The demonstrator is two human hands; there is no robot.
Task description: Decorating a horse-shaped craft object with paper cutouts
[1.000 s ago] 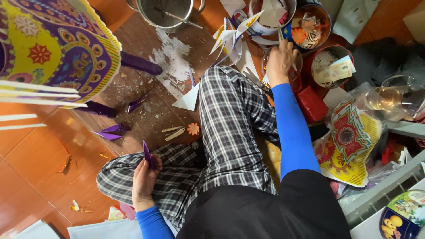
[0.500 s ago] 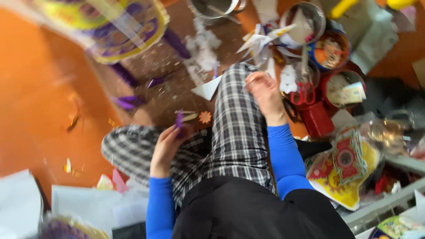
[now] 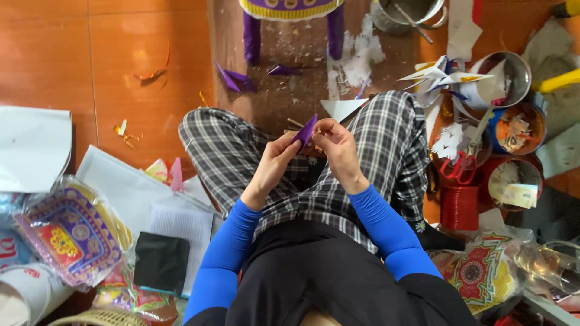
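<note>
I sit cross-legged on the floor in checked trousers and blue sleeves. My left hand (image 3: 275, 166) and my right hand (image 3: 335, 148) meet above my lap, both pinching a small purple paper piece (image 3: 305, 131) folded to a point. The left fingers hold its lower edge and the right fingers grip its upper right side. More purple paper scraps (image 3: 237, 78) lie on the floor ahead of my knees.
A purple-legged decorated stand (image 3: 290, 18) is ahead, a metal pot (image 3: 411, 12) beside it. Right: bowls of paper bits (image 3: 513, 130), red scissors (image 3: 458, 166), a red roll (image 3: 459, 208), white folded shapes (image 3: 444, 75). Left: wrapped patterned trays (image 3: 69, 232), white sheets (image 3: 130, 187), a black card (image 3: 160, 262).
My right hand came back from the bowls on the right to my lap and joined the left on the purple paper. The left hand rose from my knee. My view swung left.
</note>
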